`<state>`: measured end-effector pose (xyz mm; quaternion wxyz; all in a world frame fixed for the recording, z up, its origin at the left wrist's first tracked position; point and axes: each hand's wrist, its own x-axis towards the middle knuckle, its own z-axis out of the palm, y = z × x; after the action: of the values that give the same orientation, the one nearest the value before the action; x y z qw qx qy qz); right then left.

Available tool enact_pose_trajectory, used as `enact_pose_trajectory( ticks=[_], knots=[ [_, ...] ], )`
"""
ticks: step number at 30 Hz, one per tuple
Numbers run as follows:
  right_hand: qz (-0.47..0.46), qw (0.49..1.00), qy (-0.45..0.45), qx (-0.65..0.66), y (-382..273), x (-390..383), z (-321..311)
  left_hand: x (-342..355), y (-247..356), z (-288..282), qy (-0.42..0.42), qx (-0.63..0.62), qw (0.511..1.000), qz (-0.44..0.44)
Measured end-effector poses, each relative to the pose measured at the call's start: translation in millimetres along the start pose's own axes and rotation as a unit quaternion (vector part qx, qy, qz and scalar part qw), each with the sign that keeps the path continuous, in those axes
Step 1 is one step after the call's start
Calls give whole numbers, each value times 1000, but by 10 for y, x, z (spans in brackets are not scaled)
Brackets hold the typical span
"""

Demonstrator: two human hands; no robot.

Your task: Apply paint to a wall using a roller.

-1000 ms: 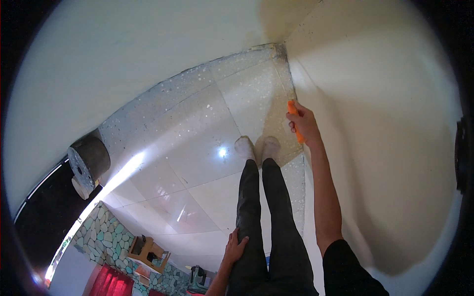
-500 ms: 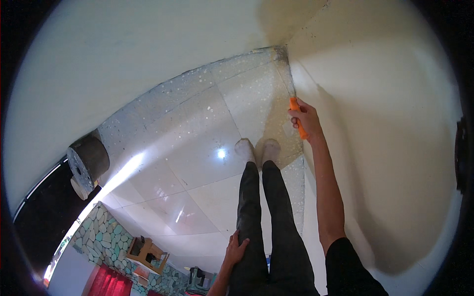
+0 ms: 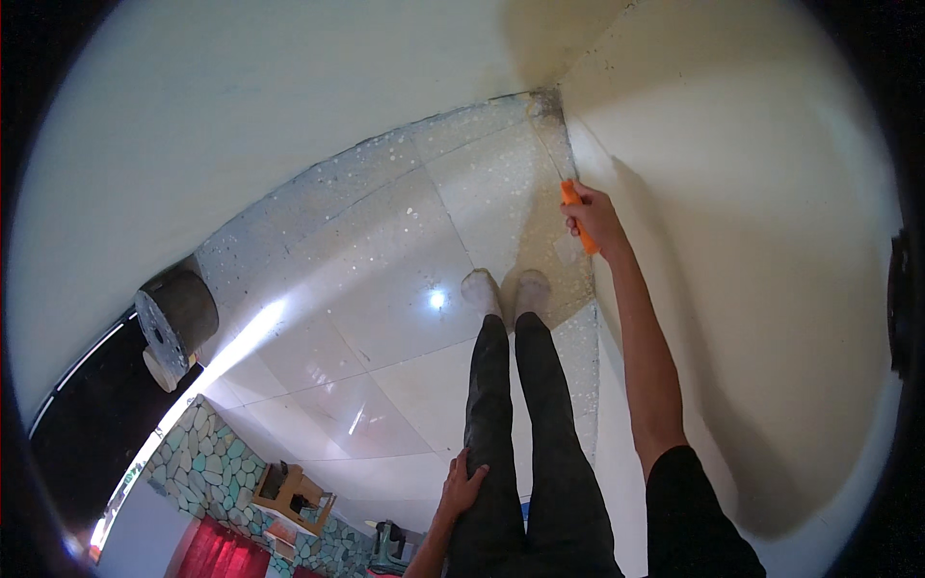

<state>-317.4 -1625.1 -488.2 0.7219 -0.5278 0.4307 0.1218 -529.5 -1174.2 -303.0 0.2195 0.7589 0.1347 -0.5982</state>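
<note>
My right hand (image 3: 590, 217) grips the orange handle (image 3: 578, 217) of a tool with a thin rod reaching up toward the corner where the two pale walls (image 3: 732, 250) meet the floor. The tool's far end blends into the stained, grimy corner and is hard to make out. My left hand (image 3: 462, 485) lies on my dark-trousered left thigh, fingers apart and holding nothing. My light-socked feet stand on pale, speckled floor tiles (image 3: 385, 270), left of the tool.
A dark cylindrical container (image 3: 188, 313) stands by the left wall, beside a dark opening (image 3: 87, 385). At lower left are a pebble-patterned surface (image 3: 198, 448), a wooden piece of furniture (image 3: 279, 496), a red curtain (image 3: 217, 549) and a greenish machine or object (image 3: 390, 549).
My right hand and the orange handle have moved slightly up toward the far corner. My left hand stays on my thigh.
</note>
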Motion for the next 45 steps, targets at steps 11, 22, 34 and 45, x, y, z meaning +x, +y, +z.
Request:
enact_pose_trajectory(
  ticks=[11, 22, 34, 45],
  knots=[
    [9, 998, 43, 55, -93, -590, 94, -22, -34, -45, 8, 12, 1000, -3],
    [-31, 994, 102, 16, -306, -1337, 205, -15, 41, -6, 12, 0, 1000, -18],
    [-26, 997, 75, 10, -475, -1236, 95, -35, -20, -30, 6, 7, 1000, -7],
    [-23, 998, 34, 46, -397, -936, -131, -54, 53, -46, -5, 23, 999, -29]
  ],
)
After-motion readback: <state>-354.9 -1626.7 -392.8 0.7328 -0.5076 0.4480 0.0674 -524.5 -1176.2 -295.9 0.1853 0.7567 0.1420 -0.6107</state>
